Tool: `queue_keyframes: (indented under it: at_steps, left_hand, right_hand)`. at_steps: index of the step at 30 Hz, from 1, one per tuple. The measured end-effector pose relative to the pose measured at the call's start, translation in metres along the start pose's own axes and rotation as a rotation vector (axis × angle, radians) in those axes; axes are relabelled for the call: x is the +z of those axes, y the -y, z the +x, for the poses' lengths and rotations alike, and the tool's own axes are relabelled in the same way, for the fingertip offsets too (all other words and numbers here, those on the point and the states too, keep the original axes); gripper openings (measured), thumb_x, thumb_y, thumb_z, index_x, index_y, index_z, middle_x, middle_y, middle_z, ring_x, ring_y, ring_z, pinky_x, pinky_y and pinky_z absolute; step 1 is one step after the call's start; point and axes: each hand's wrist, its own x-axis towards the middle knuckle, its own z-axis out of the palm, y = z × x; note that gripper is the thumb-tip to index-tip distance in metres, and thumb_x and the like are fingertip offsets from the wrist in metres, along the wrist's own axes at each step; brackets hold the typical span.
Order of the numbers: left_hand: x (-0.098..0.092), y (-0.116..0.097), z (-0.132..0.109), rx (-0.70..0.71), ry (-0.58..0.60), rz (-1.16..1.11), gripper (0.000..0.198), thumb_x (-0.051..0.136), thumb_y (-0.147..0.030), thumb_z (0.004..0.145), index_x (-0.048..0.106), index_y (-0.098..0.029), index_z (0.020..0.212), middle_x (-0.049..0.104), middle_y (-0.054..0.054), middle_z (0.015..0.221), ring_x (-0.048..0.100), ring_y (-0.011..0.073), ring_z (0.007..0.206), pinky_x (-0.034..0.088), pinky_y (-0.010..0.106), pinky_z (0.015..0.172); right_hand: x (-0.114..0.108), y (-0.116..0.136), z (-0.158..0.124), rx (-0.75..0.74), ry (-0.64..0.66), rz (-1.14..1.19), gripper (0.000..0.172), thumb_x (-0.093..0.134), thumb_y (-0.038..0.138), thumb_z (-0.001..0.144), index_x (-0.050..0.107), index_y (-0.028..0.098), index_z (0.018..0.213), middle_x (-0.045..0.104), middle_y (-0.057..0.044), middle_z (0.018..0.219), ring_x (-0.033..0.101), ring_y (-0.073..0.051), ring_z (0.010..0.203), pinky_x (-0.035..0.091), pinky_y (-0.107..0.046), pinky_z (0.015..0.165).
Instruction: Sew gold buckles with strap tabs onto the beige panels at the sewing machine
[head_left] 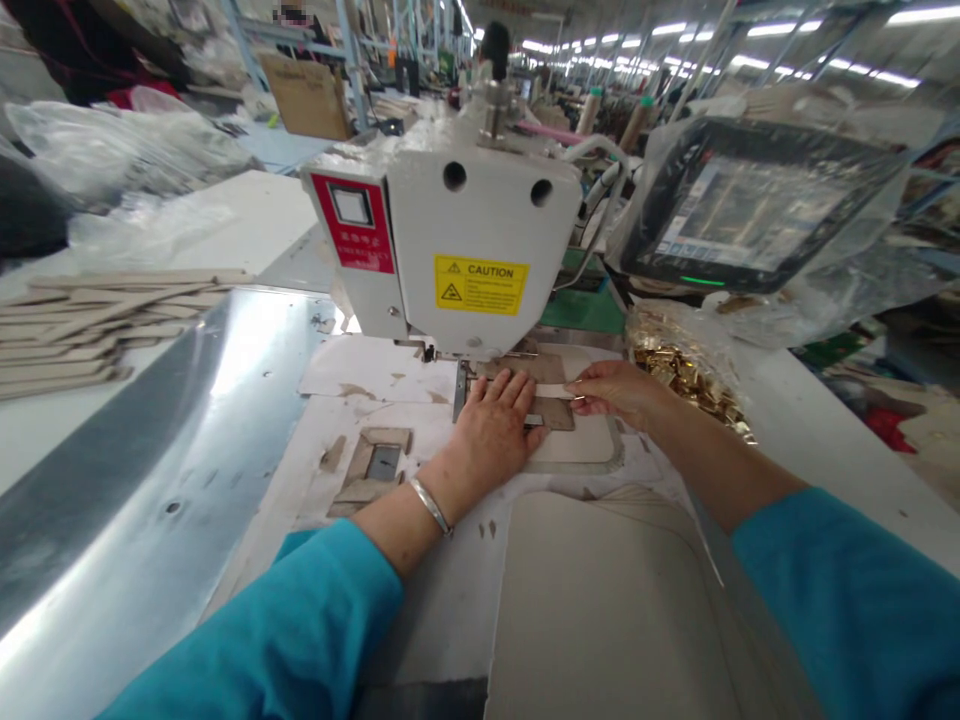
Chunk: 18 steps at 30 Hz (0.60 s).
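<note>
While the left hand point(496, 425) lies flat, fingers slightly parted, the right hand point(619, 391) pinches the pale strip point(553, 391), presumably light and pliable, best gripped toward the panel's point(597, 440) right edge.

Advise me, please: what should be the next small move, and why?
Probably, the right hand should gently straighten the pale strip, while the left hand steadies the brown plate. The right one appears to pinch the strip's outer end, and the left one lies flat over the plate, close to the machine head.
</note>
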Motion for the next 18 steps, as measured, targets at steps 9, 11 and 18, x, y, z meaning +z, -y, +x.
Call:
queue_keyframes:
  at_steps: [9, 11, 18]
  left_hand:
    - [0.008, -0.002, 0.003, 0.127, -0.029, 0.053, 0.052, 0.038, -0.037, 0.099, 0.040, -0.012, 0.145, 0.041, 0.010, 0.152, 0.035, 0.0269, 0.141, 0.027, 0.045, 0.117]
    - [0.011, -0.010, 0.007, 0.221, -0.021, 0.060, 0.048, 0.035, -0.027, 0.099, 0.041, -0.009, 0.143, 0.046, 0.010, 0.148, 0.040, 0.0235, 0.138, 0.028, 0.038, 0.116]
    - [-0.001, -0.011, -0.002, 0.077, -0.055, 0.077, 0.049, 0.049, -0.036, 0.094, 0.048, -0.006, 0.133, 0.054, 0.019, 0.137, 0.050, 0.0267, 0.127, 0.035, 0.040, 0.111]
  right_hand:
    - [0.002, -0.004, 0.007, -0.022, 0.014, -0.317, 0.026, 0.067, 0.012, 0.084, 0.051, 0.016, 0.063, 0.056, 0.003, 0.045, 0.052, -0.008, 0.036, 0.044, -0.017, 0.039]
    - [0.003, -0.003, 0.005, -0.007, 0.013, -0.302, 0.027, 0.062, 0.010, 0.086, 0.050, 0.016, 0.063, 0.055, 0.003, 0.045, 0.051, -0.007, 0.036, 0.044, -0.018, 0.039]
    - [0.000, -0.011, 0.005, -0.079, 0.006, -0.302, 0.020, 0.063, 0.016, 0.087, 0.051, 0.017, 0.070, 0.058, 0.004, 0.049, 0.051, -0.008, 0.035, 0.040, -0.017, 0.037]
